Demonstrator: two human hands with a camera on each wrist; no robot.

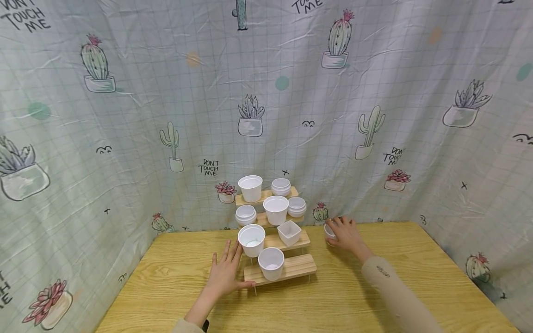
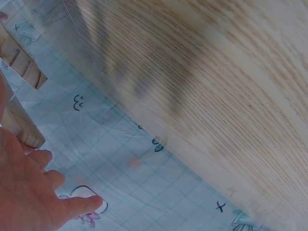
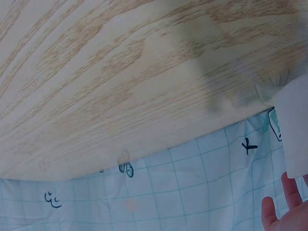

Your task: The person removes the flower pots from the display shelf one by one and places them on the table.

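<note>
A four-step wooden stand (image 1: 297, 267) holds several white pots. My left hand (image 1: 225, 273) rests along its left side, fingers spread and fairly straight, thumb at the end of the lowest board. In the left wrist view this hand (image 2: 29, 187) lies by the ends of two boards (image 2: 23, 57). To the right of the stand, my right hand (image 1: 346, 235) grips a small white pot (image 1: 330, 231) from above, covering much of it. The right wrist view shows the white pot (image 3: 296, 130) at the edge, with the fingertips of the hand (image 3: 291, 219) below it.
A tall pot (image 1: 251, 188) and a rounded pot (image 1: 281, 187) stand on the top step. A square pot (image 1: 289, 232) is on the third step, and a tapered pot (image 1: 271, 263) on the lowest. A cactus-print curtain (image 1: 283, 111) hangs behind the wooden table (image 1: 175, 277).
</note>
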